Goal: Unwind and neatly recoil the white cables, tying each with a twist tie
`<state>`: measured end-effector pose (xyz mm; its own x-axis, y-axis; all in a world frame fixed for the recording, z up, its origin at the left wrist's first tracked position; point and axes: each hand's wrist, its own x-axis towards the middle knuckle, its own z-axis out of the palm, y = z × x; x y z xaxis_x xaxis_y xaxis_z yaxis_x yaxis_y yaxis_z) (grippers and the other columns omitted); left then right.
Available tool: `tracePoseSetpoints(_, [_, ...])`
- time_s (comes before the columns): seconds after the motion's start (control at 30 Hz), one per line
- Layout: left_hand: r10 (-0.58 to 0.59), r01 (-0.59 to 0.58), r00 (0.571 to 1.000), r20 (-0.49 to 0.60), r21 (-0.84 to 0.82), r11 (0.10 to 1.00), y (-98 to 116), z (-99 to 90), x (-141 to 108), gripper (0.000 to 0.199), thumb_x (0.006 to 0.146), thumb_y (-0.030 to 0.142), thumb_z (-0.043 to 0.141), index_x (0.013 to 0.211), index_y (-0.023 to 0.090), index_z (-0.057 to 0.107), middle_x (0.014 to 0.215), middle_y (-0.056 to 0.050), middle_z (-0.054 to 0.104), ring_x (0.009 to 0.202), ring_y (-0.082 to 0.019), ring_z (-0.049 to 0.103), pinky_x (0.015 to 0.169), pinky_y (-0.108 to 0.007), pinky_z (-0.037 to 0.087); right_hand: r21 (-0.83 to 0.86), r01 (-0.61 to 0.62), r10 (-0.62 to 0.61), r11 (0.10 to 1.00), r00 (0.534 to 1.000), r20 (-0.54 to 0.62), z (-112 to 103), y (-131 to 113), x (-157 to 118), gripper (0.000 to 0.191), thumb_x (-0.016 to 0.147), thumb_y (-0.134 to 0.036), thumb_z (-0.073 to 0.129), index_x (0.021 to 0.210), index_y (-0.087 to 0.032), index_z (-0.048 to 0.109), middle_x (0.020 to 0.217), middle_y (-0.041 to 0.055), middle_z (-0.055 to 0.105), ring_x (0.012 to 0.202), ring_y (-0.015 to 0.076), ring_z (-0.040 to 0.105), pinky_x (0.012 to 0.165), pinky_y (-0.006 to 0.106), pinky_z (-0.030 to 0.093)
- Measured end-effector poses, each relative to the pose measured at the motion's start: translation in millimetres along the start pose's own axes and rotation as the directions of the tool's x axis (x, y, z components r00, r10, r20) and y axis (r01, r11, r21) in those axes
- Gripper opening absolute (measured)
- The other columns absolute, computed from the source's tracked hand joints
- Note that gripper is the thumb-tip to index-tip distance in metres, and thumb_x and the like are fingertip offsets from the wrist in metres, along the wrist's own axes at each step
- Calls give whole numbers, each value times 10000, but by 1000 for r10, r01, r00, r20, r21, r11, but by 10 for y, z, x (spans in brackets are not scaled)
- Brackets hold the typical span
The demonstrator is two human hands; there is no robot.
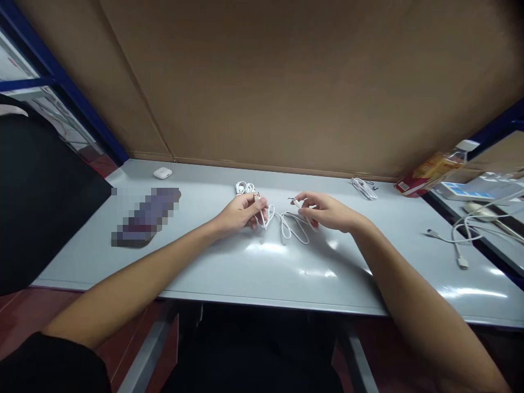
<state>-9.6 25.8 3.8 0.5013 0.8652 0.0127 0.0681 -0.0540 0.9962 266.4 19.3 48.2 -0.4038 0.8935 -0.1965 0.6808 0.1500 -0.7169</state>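
My left hand [245, 210] pinches one end of a white USB cable [286, 224], with the metal plug pointing up past the thumb. The cable's other end is between the thumb and fingers of my right hand [321, 210], and a short dark wire or tie sticks out by those fingertips. Between the hands the cable hangs in loose loops just over the grey table [262, 278]. Right behind my left hand lies a coiled white cable [244, 188], partly hidden by the fingers.
A white earbud case [162, 173] and a blurred-out phone-like object [149, 215] lie at left. Another bundled white cable [364, 188] lies at back right, near a tilted drink bottle [434, 169]. Loose cables [460, 240] trail over the right edge. A brown board [286, 87] stands behind.
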Motion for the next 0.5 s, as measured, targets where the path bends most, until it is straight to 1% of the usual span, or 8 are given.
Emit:
tracePoseSetpoints(0.07, [-18, 18, 998, 53, 2, 1000, 10, 24, -17, 488, 925, 628, 658, 1075, 164, 641, 944, -53, 692, 673, -120, 638, 662, -298, 555, 191, 17, -28, 981, 998, 57, 54, -28, 4, 304, 953, -400, 614, 1228, -275, 575, 784, -18, 633, 704, 179, 649, 680, 327, 517])
tracePoseSetpoints(0.13, [-44, 39, 991, 126, 39, 998, 0, 36, -31, 461, 941, 568, 672, 1166, 166, 661, 1008, -69, 708, 737, -141, 689, 737, -327, 584, 357, 25, -64, 934, 993, 99, 141, -61, 13, 304, 938, -417, 657, 1196, -280, 572, 846, -13, 652, 731, 176, 671, 709, 340, 559])
tracePoseSetpoints(0.17, [-52, 42, 987, 152, 67, 997, -13, 38, -34, 434, 949, 540, 674, 1172, 168, 674, 1000, -69, 717, 770, -154, 707, 769, -335, 588, 422, 18, -76, 906, 990, 120, 193, -75, 21, 301, 925, -428, 683, 1162, -277, 578, 875, -7, 663, 743, 179, 684, 715, 350, 580])
tracePoseSetpoints(0.23, [-52, 34, 986, 156, 119, 992, -48, 37, -35, 377, 959, 508, 673, 1109, 163, 707, 926, -61, 727, 805, -173, 722, 793, -335, 587, 516, -10, -87, 856, 983, 162, 300, -92, 41, 303, 892, -448, 734, 1079, -263, 586, 901, 3, 683, 757, 191, 711, 718, 373, 614])
tracePoseSetpoints(0.33, [-22, 4, 992, 123, 146, 989, -98, 37, -25, 363, 944, 511, 688, 958, 150, 725, 835, -50, 721, 749, -170, 711, 747, -316, 580, 560, -41, -94, 827, 973, 210, 427, -95, 70, 320, 876, -470, 767, 983, -239, 573, 885, 12, 697, 748, 202, 741, 722, 385, 644])
tracePoseSetpoints(0.5, [12, -35, 991, 136, 168, 985, -103, 74, -20, 388, 913, 531, 714, 918, 143, 726, 784, -47, 717, 712, -172, 693, 695, -297, 559, 560, 3, -126, 829, 975, 181, 498, -94, 82, 318, 883, -455, 780, 923, -232, 557, 846, 8, 710, 666, 183, 740, 677, 357, 645])
